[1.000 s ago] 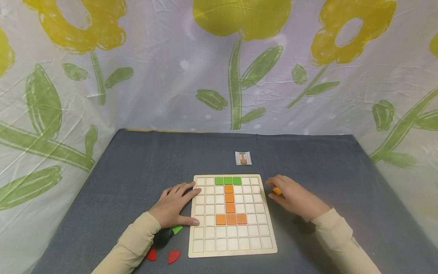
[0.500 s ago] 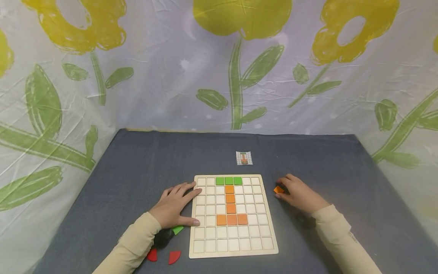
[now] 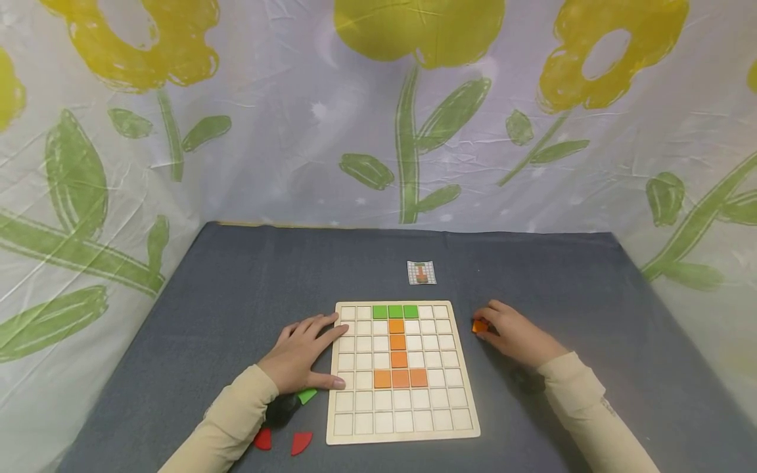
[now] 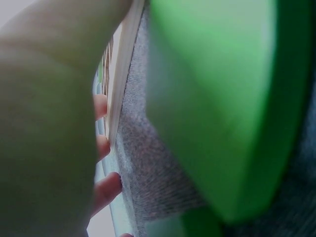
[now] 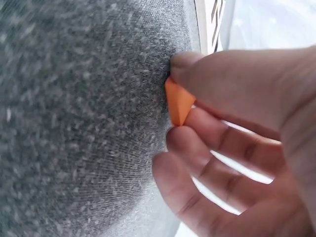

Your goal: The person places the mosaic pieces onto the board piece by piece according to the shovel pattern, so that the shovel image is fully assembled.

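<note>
A square wooden grid board (image 3: 367,438) lies flat on the dark cloth. Three green tiles (image 3: 395,312) sit in its far row, and several orange tiles (image 3: 398,342) run down its middle to a short crosswise row. My left hand (image 3: 296,360) rests along the board's left edge, fingers spread, thumb on the rim. To the right of the board, my right hand (image 3: 520,337) pinches a small orange piece (image 5: 178,102) between thumb and fingers, low over the cloth. Fingers cover part of that piece, so its full outline is hidden.
A small pattern card (image 3: 421,272) lies beyond the board. Two red quarter-round pieces (image 3: 301,443) lie at the near left. Close to my left wrist is a green piece (image 4: 212,89), with another partly seen below it. A flower-printed curtain (image 3: 284,131) stands behind the table.
My right hand has moved slightly right, away from the board's edge, and lower with the orange piece. The left hand and the tiles on the board stay as they were.
</note>
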`<action>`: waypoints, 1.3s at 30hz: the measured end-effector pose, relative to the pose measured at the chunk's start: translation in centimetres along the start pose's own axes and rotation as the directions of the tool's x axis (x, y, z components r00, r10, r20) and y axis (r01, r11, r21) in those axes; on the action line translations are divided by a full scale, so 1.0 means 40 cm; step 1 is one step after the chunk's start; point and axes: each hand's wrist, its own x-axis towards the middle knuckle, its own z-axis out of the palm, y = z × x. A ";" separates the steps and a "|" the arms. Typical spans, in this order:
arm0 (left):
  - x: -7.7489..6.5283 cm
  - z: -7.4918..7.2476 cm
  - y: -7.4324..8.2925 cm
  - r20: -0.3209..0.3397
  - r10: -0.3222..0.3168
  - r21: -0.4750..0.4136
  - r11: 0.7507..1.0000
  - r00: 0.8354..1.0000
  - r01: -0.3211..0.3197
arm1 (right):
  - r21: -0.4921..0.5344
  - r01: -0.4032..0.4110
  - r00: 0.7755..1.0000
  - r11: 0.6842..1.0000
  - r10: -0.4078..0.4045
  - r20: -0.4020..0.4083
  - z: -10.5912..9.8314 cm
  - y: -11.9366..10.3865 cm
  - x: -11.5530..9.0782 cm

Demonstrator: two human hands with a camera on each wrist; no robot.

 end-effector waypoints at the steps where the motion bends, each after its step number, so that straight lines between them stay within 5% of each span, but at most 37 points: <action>1: 0.001 0.000 -0.001 0.002 0.000 0.000 1.000 1.000 0.000 | -0.004 0.018 1.000 1.000 -0.018 -0.013 0.000 0.000 0.001; 15: 0.000 0.005 -0.010 -0.033 0.018 -0.011 1.000 0.999 -0.019 | -0.043 0.151 0.983 0.988 -0.155 -0.103 -0.047 -0.060 0.014; 30: -0.002 0.001 -0.002 -0.011 0.008 -0.008 1.000 1.000 -0.008 | -0.053 0.350 0.913 0.935 -0.354 -0.202 -0.072 -0.194 0.014; 39: -0.002 0.011 -0.011 -0.037 0.024 -0.014 1.000 0.999 -0.025 | -0.072 0.389 0.900 0.918 -0.395 -0.186 -0.062 -0.262 0.009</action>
